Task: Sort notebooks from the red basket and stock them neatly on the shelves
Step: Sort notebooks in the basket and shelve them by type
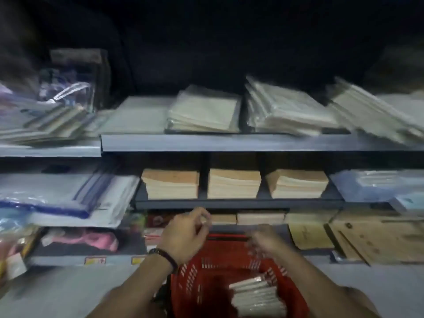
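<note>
The red basket sits low in the middle, in front of the shelves. A few plastic-wrapped pale notebooks lie in its right side. My left hand hovers above the basket's far left corner, close to the lower shelf edge; its fingers are loosely curled and I see nothing in them. My right hand is over the basket's far rim, palm down and blurred by motion, so its grip is unclear. Three tan notebook stacks stand side by side on the middle shelf.
Wrapped pale notebook stacks fill the top shelf. Low tan stacks lie on the lower shelf just beyond my hands. Brown flat packs are at the right, plastic folders and pink items at the left.
</note>
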The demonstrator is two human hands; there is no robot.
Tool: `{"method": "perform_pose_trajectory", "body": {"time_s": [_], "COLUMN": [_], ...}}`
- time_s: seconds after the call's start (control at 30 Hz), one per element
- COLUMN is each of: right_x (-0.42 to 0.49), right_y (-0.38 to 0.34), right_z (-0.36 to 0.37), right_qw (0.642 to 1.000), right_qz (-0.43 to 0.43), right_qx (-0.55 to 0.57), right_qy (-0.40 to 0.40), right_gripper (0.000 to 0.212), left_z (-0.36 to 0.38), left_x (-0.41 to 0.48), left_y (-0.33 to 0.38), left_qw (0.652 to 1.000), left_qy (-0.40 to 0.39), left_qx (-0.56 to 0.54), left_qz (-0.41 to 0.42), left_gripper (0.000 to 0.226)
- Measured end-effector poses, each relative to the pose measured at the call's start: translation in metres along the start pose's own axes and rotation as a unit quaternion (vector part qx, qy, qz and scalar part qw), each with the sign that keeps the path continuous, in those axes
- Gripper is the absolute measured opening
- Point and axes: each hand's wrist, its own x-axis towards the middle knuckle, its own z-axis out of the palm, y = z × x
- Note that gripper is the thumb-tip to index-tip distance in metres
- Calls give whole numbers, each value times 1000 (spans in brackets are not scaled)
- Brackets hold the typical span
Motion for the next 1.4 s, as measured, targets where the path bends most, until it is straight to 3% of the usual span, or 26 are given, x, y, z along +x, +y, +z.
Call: {"method": "perform_pose_trajectory", "body": {"time_s": [0.17,0.37,0.53,0.67,0.87,1.0,1.2,1.33,1.4], "right_x": [44,86,127,152,184,196,205,197,190], "right_y": [95,155,167,168,187,194,198,194,187], "right_z": [13,26,38,43,45,44,56,57,56], "right_qw": [976,919,876,880,834,807,760,780,784], "right_qz": [-17,0,21,34,11,-39,-82,-64,-66], "right_qx": [-218,-392,-478,-466,-536,-573,-637,-616,-611], "right_qy": [-2,-35,-59,-88,-130,-139,-96,-93,-94], "right_gripper": [27,6,59,64,53,39,70,59,63], "left_z": [102,187,221,231,224,218,219,222,223], "left_x": [-26,-37,-30,-32,-30,-23,-23,-17,-15], "left_y": [-48,-98,-120,-122,-117,-112,-113,-120,-125], "left_qw": [982,940,907,894,871,880,880,872,859], "left_qy": [-173,-317,-388,-431,-476,-459,-448,-442,-444], "left_qx": [23,28,44,66,102,84,40,-8,-12], "left_qz": [-67,-120,-155,-103,-69,-84,-152,-210,-257], "left_gripper": [14,18,26,43,43,38,37,36,39]}}
